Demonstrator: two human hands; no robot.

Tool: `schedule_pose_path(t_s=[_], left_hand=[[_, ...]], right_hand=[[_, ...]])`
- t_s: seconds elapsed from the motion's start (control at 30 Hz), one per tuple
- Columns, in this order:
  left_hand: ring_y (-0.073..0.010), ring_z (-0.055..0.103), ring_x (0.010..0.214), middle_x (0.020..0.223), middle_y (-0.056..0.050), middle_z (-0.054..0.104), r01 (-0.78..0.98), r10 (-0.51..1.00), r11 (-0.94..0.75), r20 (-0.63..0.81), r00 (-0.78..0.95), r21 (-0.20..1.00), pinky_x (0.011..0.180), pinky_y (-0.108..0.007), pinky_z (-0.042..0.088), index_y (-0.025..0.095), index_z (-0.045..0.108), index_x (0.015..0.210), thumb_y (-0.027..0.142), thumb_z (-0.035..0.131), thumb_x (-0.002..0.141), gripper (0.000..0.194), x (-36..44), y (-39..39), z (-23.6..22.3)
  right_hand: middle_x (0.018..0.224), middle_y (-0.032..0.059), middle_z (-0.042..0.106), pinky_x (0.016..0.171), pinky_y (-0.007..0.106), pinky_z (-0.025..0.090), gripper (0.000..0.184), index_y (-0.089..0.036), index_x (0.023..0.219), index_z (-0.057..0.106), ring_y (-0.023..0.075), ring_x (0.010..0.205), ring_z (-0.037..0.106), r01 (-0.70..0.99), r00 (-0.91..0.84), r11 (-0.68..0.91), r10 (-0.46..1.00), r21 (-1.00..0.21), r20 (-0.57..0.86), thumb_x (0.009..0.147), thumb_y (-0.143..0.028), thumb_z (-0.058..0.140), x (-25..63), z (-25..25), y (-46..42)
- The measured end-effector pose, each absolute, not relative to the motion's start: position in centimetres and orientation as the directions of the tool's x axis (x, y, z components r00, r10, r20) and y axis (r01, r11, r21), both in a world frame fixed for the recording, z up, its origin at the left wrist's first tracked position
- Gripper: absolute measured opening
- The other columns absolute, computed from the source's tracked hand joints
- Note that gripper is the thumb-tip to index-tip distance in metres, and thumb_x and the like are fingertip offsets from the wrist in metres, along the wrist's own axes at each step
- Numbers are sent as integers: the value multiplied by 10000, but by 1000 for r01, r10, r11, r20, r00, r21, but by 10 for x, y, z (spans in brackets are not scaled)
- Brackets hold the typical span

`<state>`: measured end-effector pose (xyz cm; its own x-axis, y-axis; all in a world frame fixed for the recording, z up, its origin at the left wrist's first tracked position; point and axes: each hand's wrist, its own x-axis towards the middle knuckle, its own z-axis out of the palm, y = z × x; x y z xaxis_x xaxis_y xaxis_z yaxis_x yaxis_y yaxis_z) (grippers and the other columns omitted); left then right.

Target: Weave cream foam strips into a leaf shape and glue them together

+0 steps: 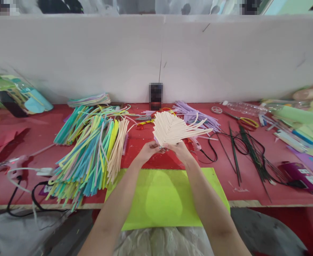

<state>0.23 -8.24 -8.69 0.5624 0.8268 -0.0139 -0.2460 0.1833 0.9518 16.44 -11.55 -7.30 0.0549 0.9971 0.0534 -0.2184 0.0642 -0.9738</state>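
Between my hands a cream-coloured woven piece (169, 128) is held up over the table, its strips laid in a V-shaped braid with loose strip ends sticking out to the right. My left hand (153, 148) is closed on its lower left edge. At the lower right edge my right hand (178, 147) grips it too, fingers partly hidden behind it. Left of my hands lies a thick bundle of multicoloured strips (92, 156), with cream strips (118, 149) along its right side. Purple strips (196, 115) lie behind the piece.
A lime-green sheet (162, 199) covers the front table edge. Glue guns (16, 166) with cords lie at the left and right. Scissors (245, 122), dark green stems (249, 149), a purple device (303, 176) and a plastic bottle (244, 107) are on the right. A white partition (92, 57) stands behind.
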Motion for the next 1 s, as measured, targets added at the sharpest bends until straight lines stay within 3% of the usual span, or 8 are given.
schedule_pose_path(t_s=[0.47, 1.0], left_hand=[[-148, 638, 625, 695, -33, 706, -213, 830, 178, -31, 557, 961, 691, -310, 526, 134, 702, 751, 435, 836, 552, 385, -3, -77, -94], [-150, 627, 592, 656, -28, 697, -156, 849, 134, -32, 528, 979, 660, -301, 522, 139, 689, 712, 488, 828, 522, 420, -2, -77, -91]], right_hand=[[734, 17, 702, 567, 278, 459, 294, -181, 738, 705, 128, 588, 553, -148, -1, 42, 999, -988, 42, 518, -311, 851, 166, -70, -119], [740, 25, 704, 590, 295, 491, 334, -177, 739, 698, 144, 618, 581, -127, -14, 56, 998, -990, 58, 515, -377, 845, 165, -69, -119]])
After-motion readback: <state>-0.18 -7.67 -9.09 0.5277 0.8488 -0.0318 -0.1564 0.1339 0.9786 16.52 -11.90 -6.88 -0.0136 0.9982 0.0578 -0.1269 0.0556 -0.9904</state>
